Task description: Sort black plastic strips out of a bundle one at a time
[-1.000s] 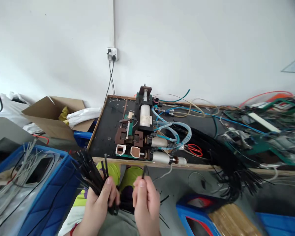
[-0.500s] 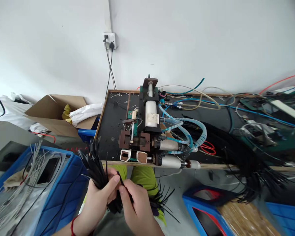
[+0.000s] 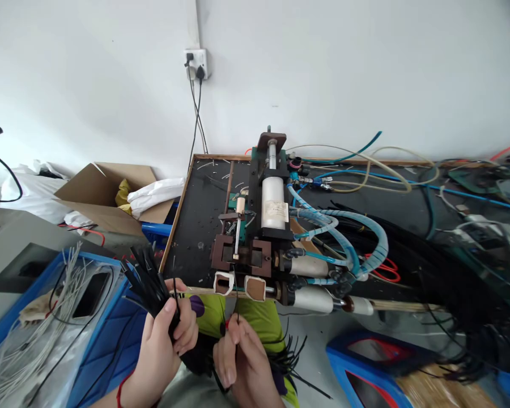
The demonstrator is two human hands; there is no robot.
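My left hand (image 3: 164, 337) is closed around a bundle of black cables (image 3: 144, 283), their ends fanning up and to the left. Between the thumb and fingers of my right hand (image 3: 246, 360) a single black cable (image 3: 237, 300) is pinched. It runs upward, its tip at the brown jaws (image 3: 261, 258) of a pneumatic machine (image 3: 274, 209) on the bench edge. Two pale-rimmed clamp pads (image 3: 255, 288) stand on either side of this cable. More black cables (image 3: 289, 360) lie across my lap, their ends pointing right.
A blue crate (image 3: 106, 323) with white cables and a phone (image 3: 91, 294) stands at left. Behind it is an open cardboard box (image 3: 97, 192). Blue air hoses (image 3: 335, 226) loop off the machine's right side, beside a thick black cable pile (image 3: 408, 243). Blue bins (image 3: 357, 379) stand lower right.
My hands have moved apart. The right hand has drawn one cable away from the bundle and brought its tip up to the machine's jaws. The view has shifted slightly.
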